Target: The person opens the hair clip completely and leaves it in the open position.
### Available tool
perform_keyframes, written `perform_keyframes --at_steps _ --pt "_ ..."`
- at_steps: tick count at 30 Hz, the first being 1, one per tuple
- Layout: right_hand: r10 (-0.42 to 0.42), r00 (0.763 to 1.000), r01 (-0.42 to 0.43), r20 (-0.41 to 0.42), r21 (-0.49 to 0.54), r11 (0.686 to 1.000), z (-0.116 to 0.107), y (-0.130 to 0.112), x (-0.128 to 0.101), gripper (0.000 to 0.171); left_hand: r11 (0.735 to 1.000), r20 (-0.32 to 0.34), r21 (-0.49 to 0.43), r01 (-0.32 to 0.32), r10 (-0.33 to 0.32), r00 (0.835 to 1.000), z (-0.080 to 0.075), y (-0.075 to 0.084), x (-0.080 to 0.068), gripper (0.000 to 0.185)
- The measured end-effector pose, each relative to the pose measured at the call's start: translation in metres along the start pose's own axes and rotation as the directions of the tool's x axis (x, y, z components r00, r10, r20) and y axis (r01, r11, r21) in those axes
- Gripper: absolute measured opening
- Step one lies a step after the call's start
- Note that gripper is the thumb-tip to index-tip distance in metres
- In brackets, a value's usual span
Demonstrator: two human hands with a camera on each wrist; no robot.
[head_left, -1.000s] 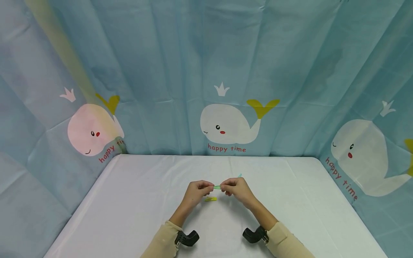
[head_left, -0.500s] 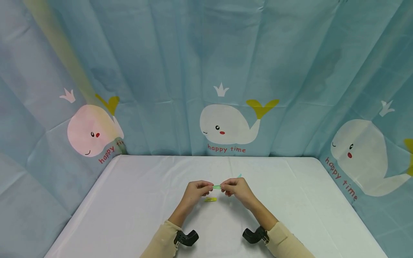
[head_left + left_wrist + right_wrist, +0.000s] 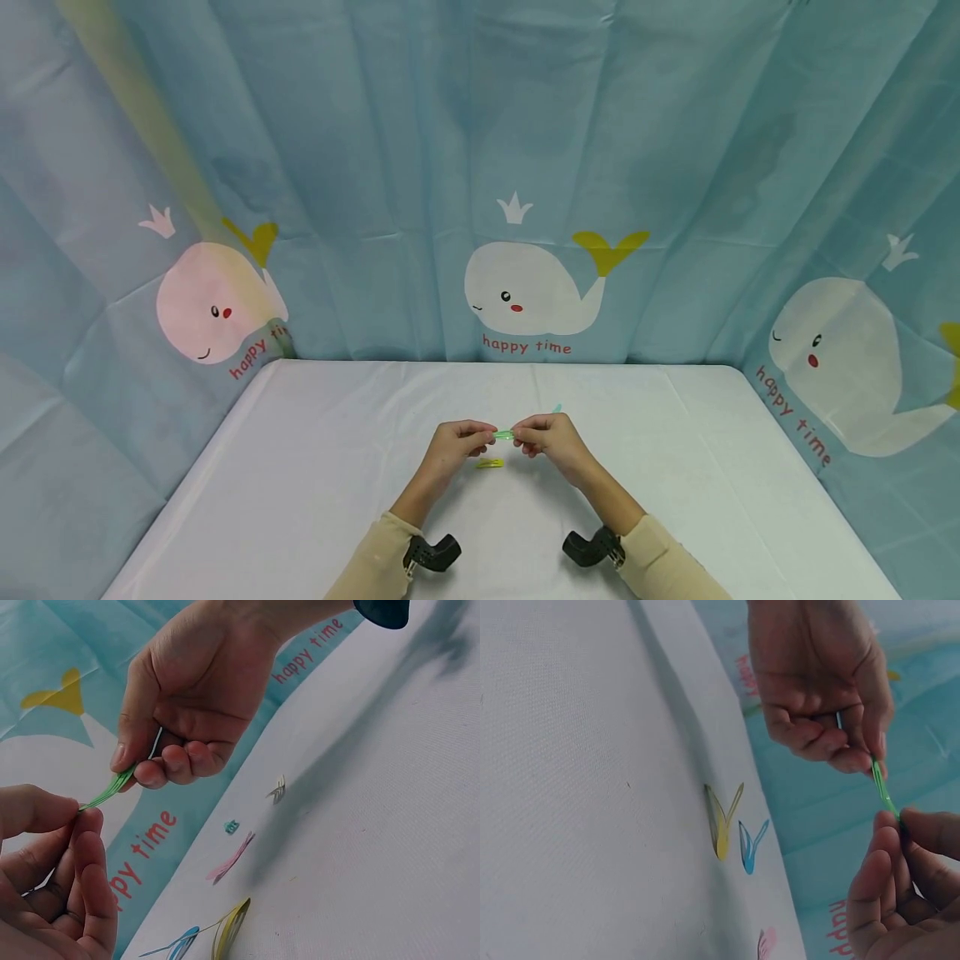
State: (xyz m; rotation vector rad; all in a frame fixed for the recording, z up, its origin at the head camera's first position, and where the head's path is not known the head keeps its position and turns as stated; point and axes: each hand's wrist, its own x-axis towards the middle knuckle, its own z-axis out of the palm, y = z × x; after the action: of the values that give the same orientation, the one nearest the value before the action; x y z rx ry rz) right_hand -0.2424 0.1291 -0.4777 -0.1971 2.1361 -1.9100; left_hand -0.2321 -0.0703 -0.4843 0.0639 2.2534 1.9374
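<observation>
Above the white table, both hands hold one green snap hair clip [image 3: 503,435] between them. My left hand [image 3: 452,450] pinches one end between thumb and fingers. The other end is pinched by my right hand [image 3: 553,442]. In the left wrist view the thin green clip spans the gap between the two thumbs, its ends hidden by the fingertips. Beneath the hands lies a yellow hair clip [image 3: 722,838], its two legs spread in a V. Beside it is a blue hair clip [image 3: 748,856], also spread; in the head view the hands hide it.
A pink hair clip [image 3: 231,859], a small teal piece [image 3: 232,826] and a pale striped piece [image 3: 278,790] lie farther along the white tabletop [image 3: 322,483]. A blue curtain [image 3: 375,167] with whale prints stands behind the table. Each wrist carries a black camera mount [image 3: 432,553].
Both hands stay almost in place, still pinching the green hair clip. Its outline has tilted slightly between the fingers. The yellow hair clip has not moved.
</observation>
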Motion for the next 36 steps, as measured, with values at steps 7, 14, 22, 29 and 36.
perform_keyframes --at_steps 7,14,22,29,36 --pt "0.006 1.000 -0.007 0.017 0.042 0.999 0.001 0.001 0.001 0.026 1.000 0.004 -0.006 -0.003 0.003 1.000 0.000 -0.004 0.003 0.022" --pt "0.007 1.000 -0.007 -0.010 0.049 0.999 0.007 0.002 0.004 0.021 1.000 -0.008 -0.004 -0.015 0.015 1.000 0.000 0.000 0.000 0.019" --pt "0.020 0.999 -0.017 -0.043 0.056 0.998 0.011 0.002 0.005 0.019 0.999 -0.038 0.002 -0.035 0.035 0.999 0.001 0.004 -0.001 0.018" --pt "0.048 0.997 -0.042 -0.060 0.093 0.995 0.013 0.002 0.005 0.020 0.999 -0.041 -0.002 -0.046 0.046 0.998 0.001 0.002 0.000 0.018" --pt "0.020 0.997 -0.015 -0.073 0.075 0.997 0.015 -0.003 0.006 0.023 0.999 -0.067 -0.027 -0.022 0.020 0.998 0.000 0.000 0.002 0.020"
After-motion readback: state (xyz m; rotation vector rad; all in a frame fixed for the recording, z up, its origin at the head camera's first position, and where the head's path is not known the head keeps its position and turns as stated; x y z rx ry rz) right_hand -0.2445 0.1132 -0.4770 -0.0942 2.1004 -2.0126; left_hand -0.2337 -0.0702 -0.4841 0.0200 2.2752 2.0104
